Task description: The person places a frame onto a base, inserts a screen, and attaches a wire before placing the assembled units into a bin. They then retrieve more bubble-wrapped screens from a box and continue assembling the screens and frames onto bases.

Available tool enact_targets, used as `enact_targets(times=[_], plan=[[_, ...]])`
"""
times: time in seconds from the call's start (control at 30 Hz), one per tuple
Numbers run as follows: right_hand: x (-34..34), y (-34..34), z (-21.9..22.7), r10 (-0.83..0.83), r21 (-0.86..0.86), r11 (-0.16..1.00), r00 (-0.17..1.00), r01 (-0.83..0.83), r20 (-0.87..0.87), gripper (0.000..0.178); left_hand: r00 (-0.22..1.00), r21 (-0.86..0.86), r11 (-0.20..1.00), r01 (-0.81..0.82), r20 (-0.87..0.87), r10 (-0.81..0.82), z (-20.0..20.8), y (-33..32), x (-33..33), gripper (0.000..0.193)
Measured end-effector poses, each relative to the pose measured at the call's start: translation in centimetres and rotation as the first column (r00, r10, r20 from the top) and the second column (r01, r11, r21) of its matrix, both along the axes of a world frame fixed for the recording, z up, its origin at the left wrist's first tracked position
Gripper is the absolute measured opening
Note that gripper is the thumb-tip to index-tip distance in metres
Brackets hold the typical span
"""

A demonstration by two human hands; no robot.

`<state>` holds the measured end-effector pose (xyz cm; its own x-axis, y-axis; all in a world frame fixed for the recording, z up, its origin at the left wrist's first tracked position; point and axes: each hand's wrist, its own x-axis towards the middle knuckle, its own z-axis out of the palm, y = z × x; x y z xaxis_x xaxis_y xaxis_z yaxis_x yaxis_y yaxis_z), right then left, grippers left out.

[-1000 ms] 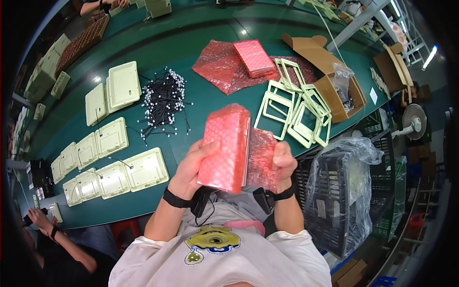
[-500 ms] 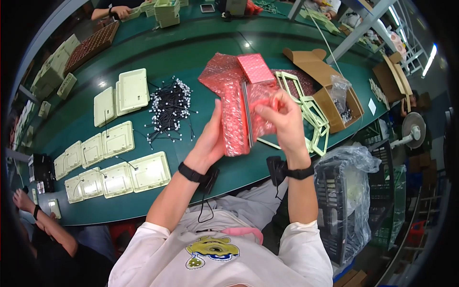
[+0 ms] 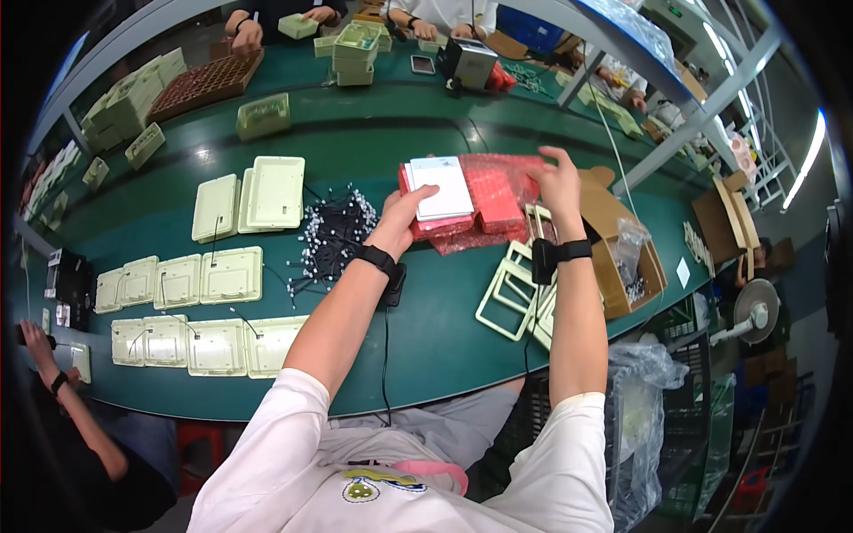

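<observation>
My left hand (image 3: 400, 216) grips a flat white rectangular panel (image 3: 442, 188), thumb on top, its fingers hidden beneath. Red bubble wrap (image 3: 430, 227) shows under and around the panel. Right of it lie a red bubble-wrapped packet (image 3: 499, 210) and a loose sheet of red bubble wrap (image 3: 484, 169). At that sheet's right end is my right hand (image 3: 560, 188), thumb and forefinger apart, no object seen between them. Below the right wrist lie pale green rectangular frames (image 3: 504, 306), partly hidden by my forearm.
Left of my hands lie a heap of black cables with white ends (image 3: 336, 233) and rows of pale green panels (image 3: 217, 347). An open cardboard box (image 3: 613, 275) stands to the right. Across the table are a divided brown tray (image 3: 203, 87) and co-workers' hands (image 3: 249, 35).
The white panel now shows face up in my left hand. My right hand has moved away rightward from the bubble-wrapped bundle both hands held. The view has shifted, showing more of the far side.
</observation>
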<state>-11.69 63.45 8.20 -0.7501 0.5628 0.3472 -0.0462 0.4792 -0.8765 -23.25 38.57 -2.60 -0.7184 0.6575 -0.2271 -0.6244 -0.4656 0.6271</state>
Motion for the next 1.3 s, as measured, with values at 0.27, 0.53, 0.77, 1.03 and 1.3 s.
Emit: enact_targets(times=[0.27,0.53,0.77,1.03,1.3], plan=[[-1.2,-10.4,-2.8,-0.074,0.597,0.802,0.987,-0.027,0.144,0.064,0.979,-0.150,0.987,-0.061,-0.204,0.030,-1.1,1.4,-0.6,0.044],[-6.2,-10.1,-5.2,-0.118,0.352,0.920,0.729,-0.176,0.674,0.098,0.806,-0.729,0.637,-0.250,-0.521,-0.280,-3.1,2.6,-5.0,0.038],[-8.6,-11.3,-7.3,-0.294,0.469,0.879,0.674,-0.089,0.677,0.100,0.664,-0.686,0.485,-0.543,-0.704,-0.252,-4.0,1.8,-3.5,0.036],[-7.6,-9.4,-7.0,-0.190,0.432,0.886,0.720,-0.167,0.668,0.097,0.326,-0.332,0.539,-0.774,-0.939,-0.110,-2.4,1.3,-3.3,0.029],[-7.6,-9.0,-7.8,-0.011,0.308,0.933,0.841,-0.186,0.541,0.089,0.669,-0.595,0.724,-0.349,-0.699,-0.253,1.0,0.6,-3.7,0.019]])
